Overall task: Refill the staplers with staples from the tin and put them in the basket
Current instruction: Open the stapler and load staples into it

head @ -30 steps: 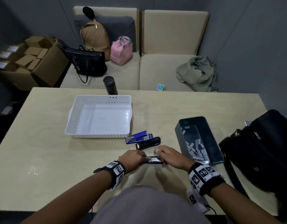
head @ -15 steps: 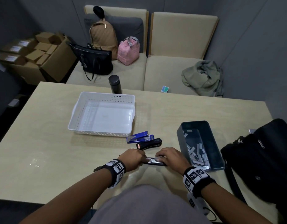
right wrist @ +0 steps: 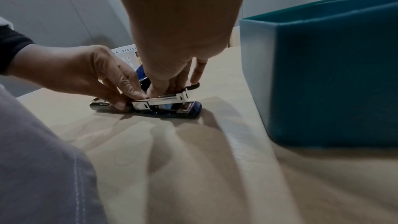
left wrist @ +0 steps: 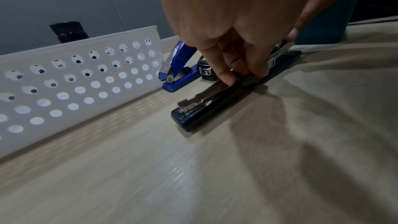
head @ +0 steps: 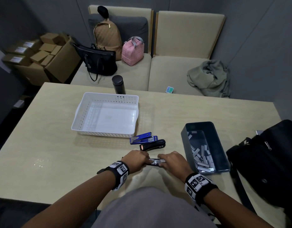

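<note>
A dark stapler (head: 156,162) lies folded open flat on the table near its front edge, its metal magazine (right wrist: 165,100) facing up. My left hand (head: 146,159) pinches the stapler's left half (left wrist: 206,108) with curled fingertips (left wrist: 228,77). My right hand (head: 161,159) grips the magazine from above, thumb and fingers (right wrist: 155,91) down on either side of it. Just behind lie a blue stapler (head: 143,138) and a black stapler (head: 152,145), both untouched. The white perforated basket (head: 102,134) holds nothing. The dark tin (head: 184,142) to the right holds several loose staple strips (head: 202,157).
A large black bag (head: 265,162) sits at the table's right edge, close to the tin. A black flask (head: 118,84) stands behind the basket. Beyond the table are a sofa with bags and a green cloth, and cardboard boxes at left.
Both hands stay on the dark stapler in the same spot. Only the head view has shifted slightly; nothing on the table has moved.
</note>
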The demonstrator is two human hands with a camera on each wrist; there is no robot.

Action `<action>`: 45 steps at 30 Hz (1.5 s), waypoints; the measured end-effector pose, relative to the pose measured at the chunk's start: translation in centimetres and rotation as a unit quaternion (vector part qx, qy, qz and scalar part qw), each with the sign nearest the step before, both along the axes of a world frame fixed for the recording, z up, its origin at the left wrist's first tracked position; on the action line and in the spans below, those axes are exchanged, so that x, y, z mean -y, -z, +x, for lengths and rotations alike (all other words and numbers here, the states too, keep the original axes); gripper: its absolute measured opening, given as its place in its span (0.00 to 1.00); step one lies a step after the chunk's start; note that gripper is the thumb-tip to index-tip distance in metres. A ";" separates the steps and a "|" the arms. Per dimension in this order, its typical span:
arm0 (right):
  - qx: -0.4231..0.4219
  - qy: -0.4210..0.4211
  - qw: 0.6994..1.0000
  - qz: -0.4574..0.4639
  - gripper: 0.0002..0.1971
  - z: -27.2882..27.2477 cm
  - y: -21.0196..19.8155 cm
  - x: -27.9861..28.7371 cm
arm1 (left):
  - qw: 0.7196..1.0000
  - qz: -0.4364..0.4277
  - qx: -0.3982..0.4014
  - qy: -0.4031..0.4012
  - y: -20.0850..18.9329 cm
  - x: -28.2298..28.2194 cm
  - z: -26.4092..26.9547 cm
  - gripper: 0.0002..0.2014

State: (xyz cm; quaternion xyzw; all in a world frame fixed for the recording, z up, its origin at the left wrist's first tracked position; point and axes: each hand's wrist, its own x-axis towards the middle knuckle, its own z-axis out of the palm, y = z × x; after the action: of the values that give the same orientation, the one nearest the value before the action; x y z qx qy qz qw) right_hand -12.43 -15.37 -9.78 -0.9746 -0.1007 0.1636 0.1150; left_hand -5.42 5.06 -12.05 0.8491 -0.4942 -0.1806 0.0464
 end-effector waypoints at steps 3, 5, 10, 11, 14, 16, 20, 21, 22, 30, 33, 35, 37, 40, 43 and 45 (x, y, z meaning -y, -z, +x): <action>0.013 -0.015 1.000 0.006 0.12 0.0 -0.1 -0.1 | 1.000 -0.003 -0.001 0.004 -0.1 -0.1 0.0 0.17; 0.016 0.002 1.000 0.018 0.12 0.0 0.0 -0.2 | 1.000 -0.005 -0.005 0.007 -0.2 -0.1 0.0 0.16; 0.030 -0.005 0.999 -0.016 0.10 0.0 0.0 -0.7 | 1.000 0.007 -0.001 0.007 -0.1 0.0 0.1 0.15; 0.032 -0.012 0.999 -0.030 0.09 0.0 -0.1 -0.8 | 1.000 0.008 0.000 0.009 -0.2 0.0 0.0 0.15; 0.015 -0.036 0.995 -0.092 0.09 -0.1 -0.2 -1.3 | 1.000 0.004 -0.002 0.016 -0.2 0.0 0.1 0.14; 0.019 -0.050 0.993 -0.107 0.13 0.1 0.3 -1.3 | 1.000 0.001 -0.002 0.016 -0.3 0.0 0.1 0.14; 0.012 -0.049 0.991 -0.120 0.11 0.4 -0.1 -1.5 | 1.000 0.002 -0.002 0.018 -0.1 -0.1 0.1 0.15; -0.003 -0.048 0.993 -0.111 0.08 0.5 -0.4 -1.4 | 1.000 -0.003 0.001 0.019 -0.1 -0.1 0.1 0.15; -0.009 -0.045 0.993 -0.107 0.08 0.6 -0.3 -1.3 | 1.000 -0.006 0.002 0.021 -0.2 -0.1 0.2 0.15; -0.032 0.037 0.998 -0.042 0.13 0.1 -0.1 0.5 | 0.999 -0.032 -0.010 -0.031 -0.9 -3.3 1.3 0.21; -0.039 0.078 0.996 0.004 0.14 0.1 0.1 0.7 | 0.999 0.021 0.023 0.014 -0.5 -6.1 2.8 0.14; -0.044 0.088 0.995 0.014 0.15 0.0 0.2 0.7 | 0.999 0.004 0.040 0.020 -1.0 -7.0 3.2 0.13; -0.047 0.092 0.994 0.016 0.14 0.0 0.3 0.5 | 0.995 -0.063 0.075 0.025 -2.1 -6.5 3.2 0.11; -0.057 0.098 0.993 0.027 0.14 0.2 0.4 0.3 | 0.983 -0.157 0.090 0.040 -3.7 -4.3 2.9 0.11; -0.064 0.091 0.993 0.036 0.14 0.7 0.1 0.4 | 0.984 -0.157 0.054 0.064 -4.6 -1.6 2.6 0.10; -0.076 0.100 0.990 0.064 0.14 0.8 -0.1 0.9 | 0.987 -0.135 0.042 0.078 -4.7 0.2 2.3 0.09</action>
State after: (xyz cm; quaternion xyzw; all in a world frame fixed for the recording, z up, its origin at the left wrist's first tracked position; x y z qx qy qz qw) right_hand -11.62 -16.28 -9.72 -0.9552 -0.0038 0.2180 0.2002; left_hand -3.13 4.87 -7.39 0.8010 -0.5800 -0.0790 0.1255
